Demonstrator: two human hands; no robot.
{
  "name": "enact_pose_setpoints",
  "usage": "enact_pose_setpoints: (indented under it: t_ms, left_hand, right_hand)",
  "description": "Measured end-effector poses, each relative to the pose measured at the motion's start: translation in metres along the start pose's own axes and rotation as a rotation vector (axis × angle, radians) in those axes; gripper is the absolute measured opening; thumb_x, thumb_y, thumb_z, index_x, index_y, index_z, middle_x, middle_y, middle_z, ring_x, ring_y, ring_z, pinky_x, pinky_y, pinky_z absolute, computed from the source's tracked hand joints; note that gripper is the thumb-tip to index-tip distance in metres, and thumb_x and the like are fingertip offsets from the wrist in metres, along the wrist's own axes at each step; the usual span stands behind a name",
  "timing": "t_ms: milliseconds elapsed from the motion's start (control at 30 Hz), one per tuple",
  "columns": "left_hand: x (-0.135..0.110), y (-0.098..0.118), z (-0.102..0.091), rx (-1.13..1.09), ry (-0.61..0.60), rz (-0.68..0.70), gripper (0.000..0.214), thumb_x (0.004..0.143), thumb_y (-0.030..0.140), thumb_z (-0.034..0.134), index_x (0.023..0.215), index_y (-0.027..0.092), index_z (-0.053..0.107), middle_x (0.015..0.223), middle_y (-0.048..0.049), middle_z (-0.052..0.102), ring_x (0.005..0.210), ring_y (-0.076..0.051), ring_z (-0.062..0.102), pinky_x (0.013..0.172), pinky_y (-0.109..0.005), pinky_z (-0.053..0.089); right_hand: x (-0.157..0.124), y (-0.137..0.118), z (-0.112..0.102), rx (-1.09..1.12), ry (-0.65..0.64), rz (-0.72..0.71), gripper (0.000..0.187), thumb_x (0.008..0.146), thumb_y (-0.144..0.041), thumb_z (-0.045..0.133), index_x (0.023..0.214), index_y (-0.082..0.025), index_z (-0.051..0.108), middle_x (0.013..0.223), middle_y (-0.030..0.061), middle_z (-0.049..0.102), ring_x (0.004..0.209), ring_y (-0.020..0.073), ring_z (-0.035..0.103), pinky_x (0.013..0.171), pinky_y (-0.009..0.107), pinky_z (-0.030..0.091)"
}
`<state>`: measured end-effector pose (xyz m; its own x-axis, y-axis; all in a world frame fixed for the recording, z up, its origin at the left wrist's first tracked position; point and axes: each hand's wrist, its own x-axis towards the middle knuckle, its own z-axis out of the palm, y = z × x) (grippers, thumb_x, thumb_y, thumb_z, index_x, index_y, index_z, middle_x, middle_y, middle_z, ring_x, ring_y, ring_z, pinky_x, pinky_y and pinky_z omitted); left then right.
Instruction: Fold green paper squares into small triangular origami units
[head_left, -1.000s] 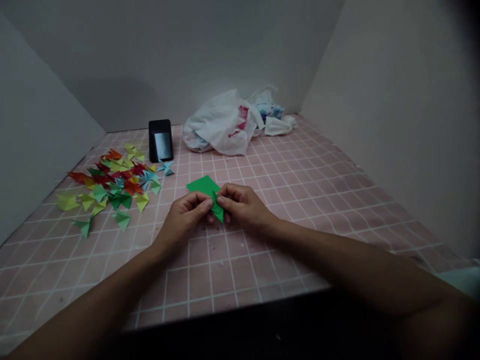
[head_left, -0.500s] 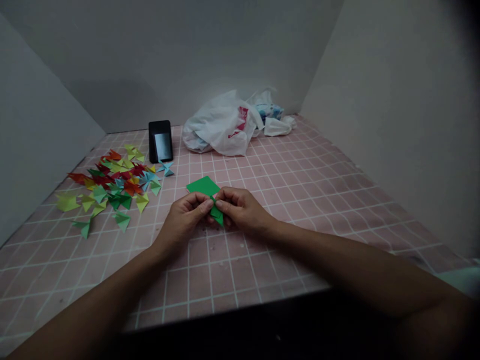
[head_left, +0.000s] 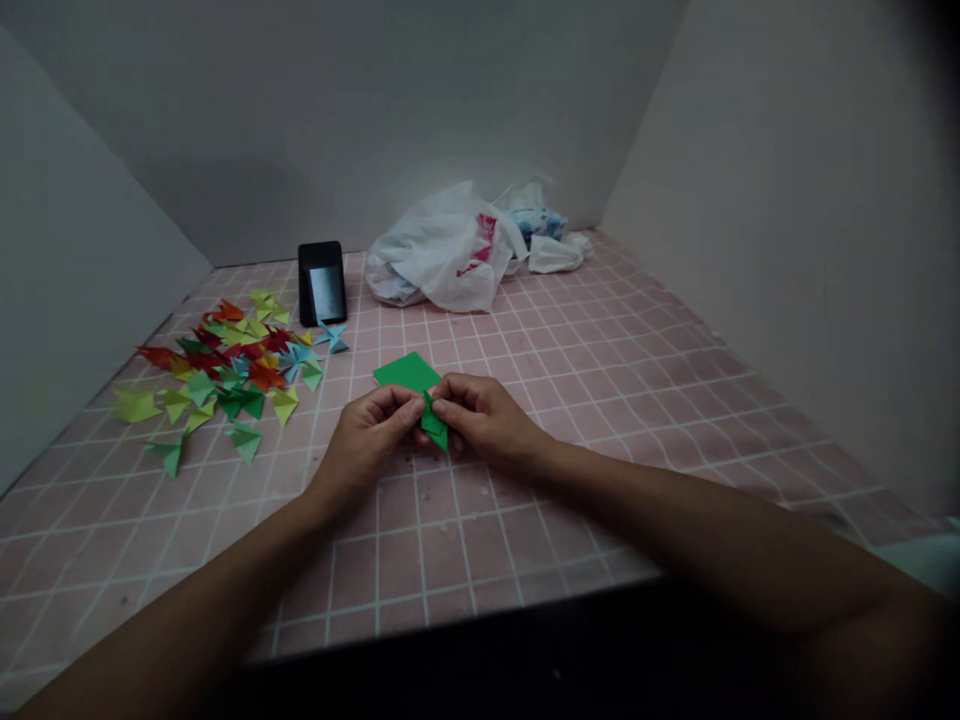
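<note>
My left hand (head_left: 367, 435) and my right hand (head_left: 484, 415) meet in the middle of the pink tiled table (head_left: 600, 380), fingertips pinched together on a small folded green paper piece (head_left: 434, 426). Both hands are closed on it, thumbs and forefingers touching its upper edge. Just behind my fingers lies a flat green paper sheet (head_left: 405, 371) on the table. Most of the folded piece is hidden by my fingers.
A heap of several folded paper shapes (head_left: 225, 370) in red, orange, yellow, green and blue lies at the left. A black phone (head_left: 322, 282) stands propped behind it. White plastic bags (head_left: 457, 250) sit at the back. Grey walls enclose three sides.
My fingers have shifted slightly on the green piece, which sits a touch higher between them. Nothing else has moved.
</note>
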<state>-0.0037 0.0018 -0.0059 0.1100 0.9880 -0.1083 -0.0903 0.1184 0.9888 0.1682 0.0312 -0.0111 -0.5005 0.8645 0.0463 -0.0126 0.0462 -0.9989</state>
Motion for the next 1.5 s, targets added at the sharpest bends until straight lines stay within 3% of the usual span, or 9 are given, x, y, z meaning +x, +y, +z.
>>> enact_pose_setpoints:
  t_ms: [567,867,1333,1500]
  left_hand:
    - [-0.0017,0.0046,0.0050,0.135,0.087,0.049,0.018,0.081,0.032,0.071,0.077,0.017,0.063,0.063,0.0016,0.064,0.054,-0.011,0.061,0.053,-0.021,0.050]
    - [-0.0027,0.0065,0.0061,0.117,0.081,0.028,0.019,0.080,0.032,0.072,0.075,0.017,0.061,0.062,0.0021,0.062,0.053,-0.012,0.060,0.053,-0.023,0.049]
    - [-0.0051,0.0073,0.0071,0.059,0.023,0.026,0.020,0.082,0.035,0.072,0.079,0.017,0.063,0.068,0.0015,0.064,0.055,-0.011,0.062,0.055,-0.023,0.052]
    - [-0.0052,0.0087,0.0064,0.075,0.030,0.044,0.023,0.083,0.037,0.071,0.078,0.017,0.062,0.066,0.0019,0.062,0.054,-0.010,0.059,0.053,-0.021,0.049]
  right_hand:
    - [-0.0010,0.0000,0.0019,0.066,-0.008,0.043,0.015,0.089,-0.029,0.061,0.080,-0.019,0.055,0.059,-0.0051,0.055,0.048,0.0076,0.047,0.046,0.021,0.036]
    - [0.0036,0.0085,-0.0001,0.296,-0.102,0.075,0.023,0.093,-0.035,0.058,0.079,-0.018,0.055,0.054,-0.0047,0.058,0.042,0.0084,0.051,0.044,0.020,0.040]
    - [0.0010,0.0000,0.0010,0.044,-0.012,0.014,0.025,0.091,-0.034,0.060,0.073,-0.019,0.052,0.055,-0.0062,0.051,0.046,0.0070,0.046,0.045,0.020,0.037]
    - [0.0003,0.0010,0.0010,0.065,-0.052,0.038,0.025,0.093,-0.036,0.058,0.075,-0.019,0.052,0.059,-0.0040,0.055,0.048,0.0074,0.047,0.046,0.021,0.037]
